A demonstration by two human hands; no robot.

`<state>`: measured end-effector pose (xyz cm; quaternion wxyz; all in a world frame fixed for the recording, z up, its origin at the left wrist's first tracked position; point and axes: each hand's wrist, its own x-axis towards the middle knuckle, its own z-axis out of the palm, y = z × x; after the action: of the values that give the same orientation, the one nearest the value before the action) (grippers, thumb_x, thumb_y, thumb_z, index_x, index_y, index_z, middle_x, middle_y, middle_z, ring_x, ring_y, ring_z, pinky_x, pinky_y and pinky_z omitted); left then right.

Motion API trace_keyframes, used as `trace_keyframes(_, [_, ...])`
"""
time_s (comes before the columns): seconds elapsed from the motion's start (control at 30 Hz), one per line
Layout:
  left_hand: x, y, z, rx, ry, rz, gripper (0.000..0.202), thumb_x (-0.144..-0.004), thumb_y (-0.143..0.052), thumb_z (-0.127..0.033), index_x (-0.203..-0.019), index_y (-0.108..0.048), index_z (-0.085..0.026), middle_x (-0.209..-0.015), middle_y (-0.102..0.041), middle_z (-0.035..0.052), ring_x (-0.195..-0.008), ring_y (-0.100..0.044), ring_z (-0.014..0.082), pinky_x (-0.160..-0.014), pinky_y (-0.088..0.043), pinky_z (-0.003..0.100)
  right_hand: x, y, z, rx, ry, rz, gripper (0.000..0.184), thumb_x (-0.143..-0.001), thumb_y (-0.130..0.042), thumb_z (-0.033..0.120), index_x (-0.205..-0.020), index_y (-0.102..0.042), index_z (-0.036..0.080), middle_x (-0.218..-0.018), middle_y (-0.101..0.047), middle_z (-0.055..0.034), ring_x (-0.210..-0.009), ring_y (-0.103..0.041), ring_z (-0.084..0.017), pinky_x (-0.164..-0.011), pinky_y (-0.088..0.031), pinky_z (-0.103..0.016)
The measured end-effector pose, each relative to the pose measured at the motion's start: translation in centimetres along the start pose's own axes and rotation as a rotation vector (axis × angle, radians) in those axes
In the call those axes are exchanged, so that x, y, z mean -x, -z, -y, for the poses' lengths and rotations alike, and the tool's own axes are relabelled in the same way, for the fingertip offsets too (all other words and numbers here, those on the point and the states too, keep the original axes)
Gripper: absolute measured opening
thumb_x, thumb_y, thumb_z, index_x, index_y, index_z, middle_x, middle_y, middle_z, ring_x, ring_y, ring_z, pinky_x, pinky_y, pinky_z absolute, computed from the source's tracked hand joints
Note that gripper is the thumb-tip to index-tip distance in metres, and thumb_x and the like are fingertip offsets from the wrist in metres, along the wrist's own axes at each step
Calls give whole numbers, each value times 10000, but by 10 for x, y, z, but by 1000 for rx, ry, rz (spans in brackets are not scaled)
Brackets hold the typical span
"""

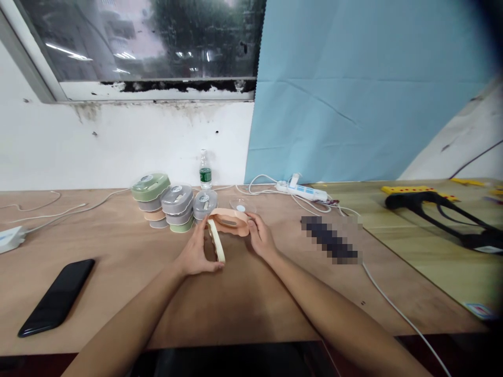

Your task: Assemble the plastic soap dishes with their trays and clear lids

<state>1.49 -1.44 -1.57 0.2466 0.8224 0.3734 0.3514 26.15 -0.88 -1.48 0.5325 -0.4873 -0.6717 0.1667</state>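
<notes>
One peach plastic band (231, 220); left hand (195, 252) closed on its cream ridged edge (216, 241), right hand (261, 238) gripping the far side. Round stacked tubs (176, 205) just behind.

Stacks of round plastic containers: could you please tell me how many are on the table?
3: a green-topped stack at the left, a grey-topped stack in the middle, and a grey-topped stack at the right, behind a peach plastic piece. Another could be hidden behind them.

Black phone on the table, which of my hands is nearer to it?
Left. The left hand is closer, with the black phone off to its left; the right hand is farther, past the left hand. Both hold a peach plastic loop.
</notes>
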Motion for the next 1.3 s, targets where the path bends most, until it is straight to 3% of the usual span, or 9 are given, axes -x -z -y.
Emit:
trace_keyframes(0.2, [0, -2, -3, 21, -18, 40, 1371, -510, -827, -480, -1497, 89, -225, -1526, -154, 178, -1355, -278, 393, -1003, -421, 522, -5, -4, -16, -135, -140, -76, 453, -933, -338, 534, -1141, -566, 203, -950, -683, -68, -819, -657, -212, -739, -530, -338])
trace_keyframes(0.3, [0, -2, -5, -19, -29, 65, 1406, -478, -835, -504, -1499, 87, -215, -1533, -152, 173, -1364, -261, 403, -1045, -373, 543, -6, -1, -22, -134, -45, -126, 510, -915, -324, 582, -1099, -587, 186, -979, -669, -82, -886, -639, -223, -792, -515, -353])
trace_keyframes(0.4, [-1, -1, -7, -46, -49, 64, 1410, -475, -830, -523, -1499, 87, -209, -1543, -128, 168, -1371, -251, 404, -1075, -332, 550, -4, 3, -24, -136, 74, -82, 529, -854, -446, 601, -1161, -558, 185, -1043, -647, -90, -913, -626, -225, -788, -516, -347])
trace_keyframes(0.47, [-2, 1, -7, -53, -59, 50, 1406, -483, -825, -527, -1497, 97, -212, -1545, -113, 170, -1373, -250, 401, -1081, -320, 554, -3, 3, -22, -124, 95, -43, 513, -799, -578, 533, -1185, -543, 198, -1076, -637, -87, -902, -626, -216, -775, -521, -333])
trace_keyframes(0.53, [-2, 2, -8, -68, -65, 43, 1402, -484, -823, -529, -1497, 93, -208, -1543, -112, 177, -1381, -229, 405, -1091, -300, 561, -4, 1, -21, -106, 70, -88, 431, -774, -633, 441, -1127, -570, 202, -1055, -644, -76, -890, -625, -204, -783, -519, -326])
trace_keyframes(0.7, [-1, 3, -7, -133, -104, 71, 1401, -477, -814, -557, -1498, 66, -175, -1520, -163, 187, -1387, -207, 405, -1135, -222, 553, -27, 7, -37, -286, -174, -527, 264, -774, -597, 397, -913, -560, 175, -867, -654, -38, -770, -629, -179, -703, -538, -320])
trace_keyframes(0.77, [-1, 2, -7, -143, -109, 79, 1401, -482, -809, -567, -1497, 72, -174, -1521, -163, 185, -1385, -216, 402, -1140, -217, 546, -38, 17, -48, -421, -310, -629, 236, -760, -601, 374, -876, -523, 184, -838, -656, -24, -724, -647, -170, -664, -555, -314])
trace_keyframes(0.97, [-1, 2, -6, -142, -94, 83, 1393, -495, -808, -562, -1496, 83, -181, -1522, -167, 187, -1386, -216, 403, -1136, -221, 557, -50, 39, -69, -637, -728, -665, 137, -772, -596, 275, -807, -488, 198, -676, -657, 2, -659, -695, -144, -629, -586, -239])
trace_keyframes(1.3, [0, 3, -4, -153, -88, 81, 1380, -509, -794, -590, -1496, 81, -187, -1527, -165, 186, -1383, -236, 400, -1130, -244, 549, -49, 37, -75, -687, -783, -582, 95, -816, -603, 250, -862, -544, 193, -765, -685, -7, -660, -692, -124, -616, -583, -232])
